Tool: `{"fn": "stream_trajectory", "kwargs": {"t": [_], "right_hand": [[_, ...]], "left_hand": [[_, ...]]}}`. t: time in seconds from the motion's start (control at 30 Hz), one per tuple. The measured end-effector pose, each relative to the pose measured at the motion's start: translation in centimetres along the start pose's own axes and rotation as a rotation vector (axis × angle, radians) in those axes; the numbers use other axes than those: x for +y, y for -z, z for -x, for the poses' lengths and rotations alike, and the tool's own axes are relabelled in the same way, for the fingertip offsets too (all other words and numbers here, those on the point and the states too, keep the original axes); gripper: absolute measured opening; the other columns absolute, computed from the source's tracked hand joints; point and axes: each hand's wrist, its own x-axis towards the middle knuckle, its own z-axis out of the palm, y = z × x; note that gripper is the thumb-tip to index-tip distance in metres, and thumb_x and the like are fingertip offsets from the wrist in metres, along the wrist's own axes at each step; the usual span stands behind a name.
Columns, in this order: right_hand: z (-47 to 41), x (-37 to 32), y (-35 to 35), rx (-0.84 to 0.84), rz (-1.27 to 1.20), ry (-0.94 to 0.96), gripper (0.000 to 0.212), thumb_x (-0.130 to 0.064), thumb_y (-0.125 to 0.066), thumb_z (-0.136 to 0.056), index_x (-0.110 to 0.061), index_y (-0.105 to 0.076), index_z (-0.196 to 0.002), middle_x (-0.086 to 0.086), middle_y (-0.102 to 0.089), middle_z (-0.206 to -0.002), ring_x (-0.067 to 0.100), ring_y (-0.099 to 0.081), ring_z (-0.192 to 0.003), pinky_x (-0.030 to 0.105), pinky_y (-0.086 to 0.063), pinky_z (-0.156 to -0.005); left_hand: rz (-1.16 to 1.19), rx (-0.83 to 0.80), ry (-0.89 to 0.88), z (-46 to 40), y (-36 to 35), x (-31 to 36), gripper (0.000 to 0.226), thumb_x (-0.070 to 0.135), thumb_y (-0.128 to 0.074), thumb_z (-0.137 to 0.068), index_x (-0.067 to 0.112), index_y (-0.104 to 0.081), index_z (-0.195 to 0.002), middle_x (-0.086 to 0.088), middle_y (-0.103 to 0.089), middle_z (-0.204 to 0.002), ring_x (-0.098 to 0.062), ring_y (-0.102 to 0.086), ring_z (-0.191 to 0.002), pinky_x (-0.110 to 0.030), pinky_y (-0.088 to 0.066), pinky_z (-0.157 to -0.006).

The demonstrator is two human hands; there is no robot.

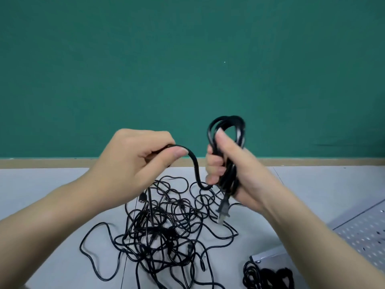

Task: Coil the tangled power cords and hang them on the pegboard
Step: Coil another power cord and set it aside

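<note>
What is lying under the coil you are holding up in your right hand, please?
The tangled cords lie on the grey table below the coil; its plug dangles over them. The table beneath the tangle is mostly covered.

A black power cord [227, 142] is wound in upright loops, its plug [223, 210] dangling. Tangled black cords [162, 232] sprawl on the table beneath. The perforated pegboard [366, 230] lies near right.

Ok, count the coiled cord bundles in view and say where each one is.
2. One coil is gripped in the right hand, raised above the tangled pile. A second bundle lies at the bottom edge beside the pegboard. The tangle may hide others.
</note>
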Motion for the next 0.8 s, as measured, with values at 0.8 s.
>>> {"fn": "stream_trajectory", "kwargs": {"t": [0.8], "right_hand": [[0.9, -1.6, 0.4, -0.164, -0.478, 0.153, 0.044, 0.003, -0.061, -0.05, -0.012, -0.047, -0.089, -0.002, -0.035, -0.071, 0.01, -0.025, -0.057, 0.019, -0.033, -0.048]], "left_hand": [[0.231, -0.166, 0.447, 0.5, -1.1, -2.2, 0.048, 0.048, -0.044, -0.104, 0.016, -0.056, -0.07, 0.014, -0.035, -0.05, -0.008, -0.03, -0.05, -0.019, -0.027, -0.05]]}}
